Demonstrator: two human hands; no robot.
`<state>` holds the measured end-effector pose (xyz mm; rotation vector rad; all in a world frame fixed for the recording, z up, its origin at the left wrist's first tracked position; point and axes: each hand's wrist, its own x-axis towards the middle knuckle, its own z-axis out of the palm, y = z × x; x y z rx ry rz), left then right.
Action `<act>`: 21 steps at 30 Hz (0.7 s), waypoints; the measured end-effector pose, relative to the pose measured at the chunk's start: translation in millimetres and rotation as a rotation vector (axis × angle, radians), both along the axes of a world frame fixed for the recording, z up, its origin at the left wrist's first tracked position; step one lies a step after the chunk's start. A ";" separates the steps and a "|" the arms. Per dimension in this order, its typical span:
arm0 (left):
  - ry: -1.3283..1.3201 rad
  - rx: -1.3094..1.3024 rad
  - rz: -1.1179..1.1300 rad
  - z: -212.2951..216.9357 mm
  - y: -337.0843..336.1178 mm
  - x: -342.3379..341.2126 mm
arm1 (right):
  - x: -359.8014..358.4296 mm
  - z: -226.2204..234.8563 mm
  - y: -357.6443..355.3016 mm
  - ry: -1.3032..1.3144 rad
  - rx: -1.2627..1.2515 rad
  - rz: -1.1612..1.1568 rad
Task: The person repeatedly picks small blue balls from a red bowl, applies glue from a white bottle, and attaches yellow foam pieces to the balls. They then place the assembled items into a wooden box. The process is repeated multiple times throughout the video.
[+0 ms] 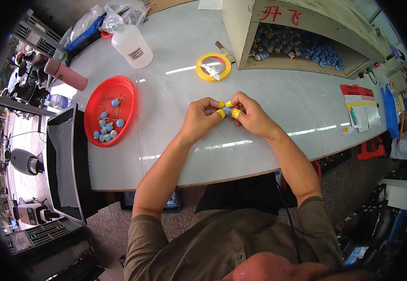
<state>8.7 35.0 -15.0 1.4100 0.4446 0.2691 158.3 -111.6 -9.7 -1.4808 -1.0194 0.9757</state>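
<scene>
Fingertips [221, 114] of left hand [198, 118] and right hand [254, 117] tight around blue piece [227, 111], apparently round.

glossy grey table [166, 100] — speckled floor [107, 229]

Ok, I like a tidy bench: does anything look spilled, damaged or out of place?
A crumpled white scrap lies at the opening of the yellow ring, like stray litter, and small crumbs speckle the red tray. Nothing else clearly stands out.
</scene>
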 end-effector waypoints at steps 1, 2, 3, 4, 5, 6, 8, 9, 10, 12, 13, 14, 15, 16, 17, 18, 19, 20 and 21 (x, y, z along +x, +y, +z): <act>0.003 -0.006 -0.001 0.9 -0.1 0.4 | -0.9 -0.4 0.1 0.016 0.012 -0.015; -0.013 -0.014 0.007 -2.0 0.1 0.9 | -2.0 -1.1 0.4 0.031 0.023 -0.030; -0.029 -0.021 0.016 -4.2 0.6 1.5 | -2.5 -1.1 1.3 0.046 0.037 -0.043; -0.046 -0.027 0.025 -5.3 1.1 1.6 | -2.3 0.7 1.8 0.074 0.026 -0.044; -0.035 -0.064 0.016 -5.4 2.0 1.0 | -1.6 3.9 1.9 0.101 0.016 -0.045; -0.024 -0.103 0.005 1.5 1.6 1.2 | -0.7 5.8 1.6 0.128 0.005 -0.048; -0.003 -0.158 -0.009 9.9 1.0 1.3 | 0.8 3.2 1.2 0.126 0.036 -0.057; 0.006 -0.175 -0.013 12.2 0.6 1.3 | 1.2 2.3 1.3 0.125 0.052 -0.061; 0.016 -0.192 -0.016 13.3 0.5 1.3 | 1.2 2.4 1.4 0.125 0.050 -0.063; 0.073 -0.167 -0.035 12.4 2.1 2.1 | 0.9 2.6 1.2 0.125 0.045 -0.067; 0.101 -0.155 -0.045 11.6 2.7 2.4 | 0.9 4.1 1.4 0.134 0.032 -0.064; 0.095 -0.162 -0.042 10.6 3.0 2.1 | 0.9 7.0 1.7 0.143 0.019 -0.061; 0.090 -0.169 -0.038 9.7 3.2 1.8 | 0.9 8.8 1.9 0.152 0.007 -0.059; 0.084 -0.176 -0.034 9.4 3.1 1.5 | 1.0 9.2 1.9 0.166 0.002 -0.068; 0.068 -0.160 -0.037 9.9 2.4 1.3 | 1.1 9.4 1.9 0.181 -0.002 -0.076; 0.051 -0.145 -0.041 10.6 0.9 1.1 | 1.2 9.5 1.4 0.195 -0.007 -0.086; 0.035 -0.130 -0.045 11.0 0.1 1.1 | 1.4 9.0 1.2 0.198 -0.010 -0.084; 0.037 -0.134 -0.048 10.5 0.6 1.2 | 1.8 8.1 1.0 0.200 -0.013 -0.082; 0.039 -0.139 -0.050 9.5 2.0 1.1 | 2.0 7.5 1.0 0.203 -0.016 -0.078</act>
